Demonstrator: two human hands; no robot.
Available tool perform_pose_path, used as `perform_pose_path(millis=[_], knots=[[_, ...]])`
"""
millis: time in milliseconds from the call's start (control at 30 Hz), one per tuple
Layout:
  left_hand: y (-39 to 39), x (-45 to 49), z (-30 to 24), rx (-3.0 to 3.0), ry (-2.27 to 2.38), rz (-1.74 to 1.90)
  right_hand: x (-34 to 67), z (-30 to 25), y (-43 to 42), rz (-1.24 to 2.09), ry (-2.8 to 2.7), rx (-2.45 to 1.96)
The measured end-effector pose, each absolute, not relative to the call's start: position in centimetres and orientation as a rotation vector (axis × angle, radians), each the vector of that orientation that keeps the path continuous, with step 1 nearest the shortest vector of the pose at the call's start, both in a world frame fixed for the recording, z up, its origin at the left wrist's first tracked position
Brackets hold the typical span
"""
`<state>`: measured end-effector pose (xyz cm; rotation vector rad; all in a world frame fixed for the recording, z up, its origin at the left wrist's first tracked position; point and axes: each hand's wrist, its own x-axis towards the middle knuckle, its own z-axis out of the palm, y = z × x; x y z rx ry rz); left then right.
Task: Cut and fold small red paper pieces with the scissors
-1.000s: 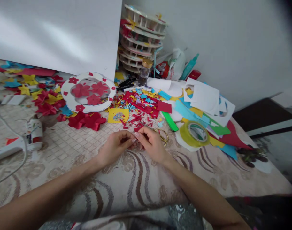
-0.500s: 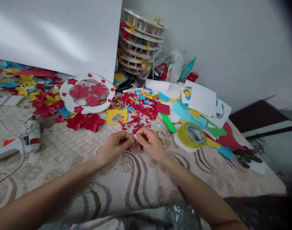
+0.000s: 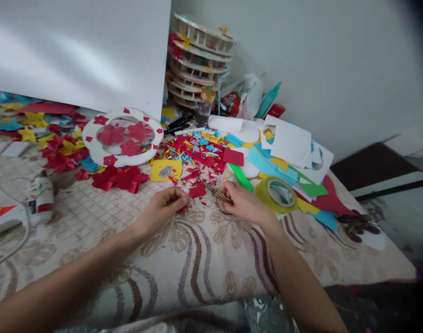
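My right hand [image 3: 244, 201] is closed at the gold-handled scissors [image 3: 217, 193], its fingers on the handle loops. The blades point away to the upper left, over red scraps. My left hand [image 3: 170, 201] is curled in a pinch above the cloth; whatever lies between its thumb and fingers is too small to make out. Just beyond its fingertips is a small red paper piece [image 3: 196, 191]. A yellow paper square [image 3: 166, 170] bearing a heap of tiny coloured bits rests behind my left hand.
Paper cuttings [image 3: 201, 150] lie heaped at the centre. To the left are a flower-trimmed white ring [image 3: 87, 138], red paper flowers [image 3: 130, 179] and a glue gun [image 3: 41, 199]. Clear tape [image 3: 267, 196] and paper sheets [image 3: 295, 143] sit right. A tiered stack [image 3: 201, 60] stands behind.
My hands, together before, have come apart. The right one has moved right onto the scissors, which now lie turned with blades showing. My left hand stays pinched at nearly the same place.
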<state>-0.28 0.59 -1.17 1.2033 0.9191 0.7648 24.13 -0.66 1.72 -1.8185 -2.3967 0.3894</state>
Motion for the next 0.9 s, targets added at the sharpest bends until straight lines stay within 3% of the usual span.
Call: perform_pose_path(millis=[233,567,900], knots=[[0.8,-0.5,-1.2,1.090,0.898,0.772,24.5,2.9,-1.1,0.561,-2.110,-1.864],[-0.2,0.0,-0.6,1.163,0.880,0.743,19.5,1.1,-1.8,1.362,-1.544,-1.320],[-1.1,0.5,-0.5,1.204,0.864,0.734,16.7,-0.2,-2.7,1.121,-1.486,-1.275]])
